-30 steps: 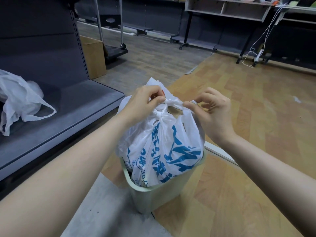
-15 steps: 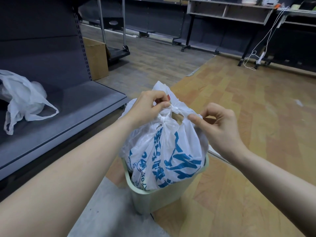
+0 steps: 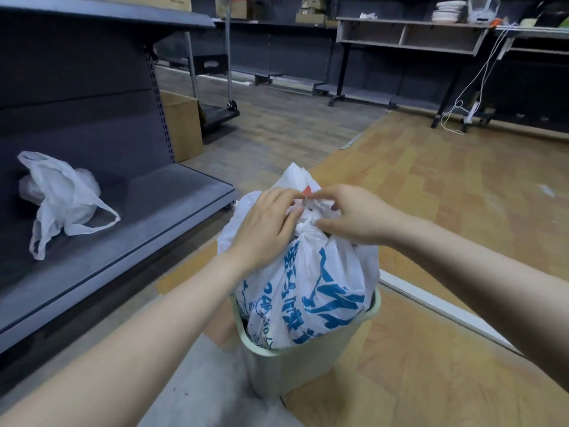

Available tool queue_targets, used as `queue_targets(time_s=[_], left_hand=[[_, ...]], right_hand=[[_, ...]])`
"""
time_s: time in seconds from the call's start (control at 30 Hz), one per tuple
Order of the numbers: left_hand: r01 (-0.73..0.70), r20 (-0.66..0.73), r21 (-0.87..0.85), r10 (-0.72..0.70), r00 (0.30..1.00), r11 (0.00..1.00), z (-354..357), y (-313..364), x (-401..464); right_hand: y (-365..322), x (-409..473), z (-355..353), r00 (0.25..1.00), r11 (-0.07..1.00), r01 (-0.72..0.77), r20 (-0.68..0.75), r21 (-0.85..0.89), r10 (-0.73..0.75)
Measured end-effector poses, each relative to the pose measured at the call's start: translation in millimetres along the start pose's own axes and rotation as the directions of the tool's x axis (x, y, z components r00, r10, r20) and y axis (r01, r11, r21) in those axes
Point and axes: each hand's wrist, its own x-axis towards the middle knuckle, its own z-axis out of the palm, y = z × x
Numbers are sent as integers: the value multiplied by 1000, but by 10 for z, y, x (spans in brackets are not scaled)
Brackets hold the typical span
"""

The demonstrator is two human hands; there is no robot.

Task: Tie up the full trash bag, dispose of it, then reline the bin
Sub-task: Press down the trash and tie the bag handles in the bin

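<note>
A full white trash bag point(image 3: 311, 291) with blue print stands in a pale green bin point(image 3: 295, 368) on the floor. Its handles are gathered into a knot at the top. My left hand point(image 3: 264, 229) and my right hand point(image 3: 357, 217) meet over that knot, each pinching a handle end of the bag. The fingertips hide the loose ends. An empty white plastic bag point(image 3: 61, 198) lies on the grey shelf to the left.
A low grey shelf unit point(image 3: 138, 229) runs along the left, close to the bin. A cardboard box point(image 3: 181, 124) and a trolley point(image 3: 218, 112) stand behind it. Desks and hanging white cables point(image 3: 471, 84) line the far wall. Wood floor stretches to the right.
My hands were apart, pulling the handle ends sideways; now they have come together over the knot. The camera view has tilted up a little.
</note>
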Motion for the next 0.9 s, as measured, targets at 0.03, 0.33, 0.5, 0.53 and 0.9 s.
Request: queue_targets(time_s=[0.03, 0.33, 0.5, 0.53, 0.9], left_hand=[[-26, 1, 43, 26, 1000, 999, 1, -14, -55], [-107, 113, 277, 78, 990, 955, -34, 13, -323], [-46, 83, 270, 24, 996, 962, -103, 122, -325], [-44, 73, 279, 24, 997, 959, -135, 141, -318], [-111, -89, 372, 155, 984, 922, -704, 415, 161]], right_hand=[[-23, 60, 36, 999, 995, 30, 32, -97, -27], [-153, 171, 223, 994, 908, 99, 6, -408, -106], [-248, 95, 139, 987, 833, 137, 2, -535, -161], [-257, 90, 108, 986, 822, 132, -9, -554, -164], [-289, 206, -692, 959, 864, 96, -188, -494, -214]])
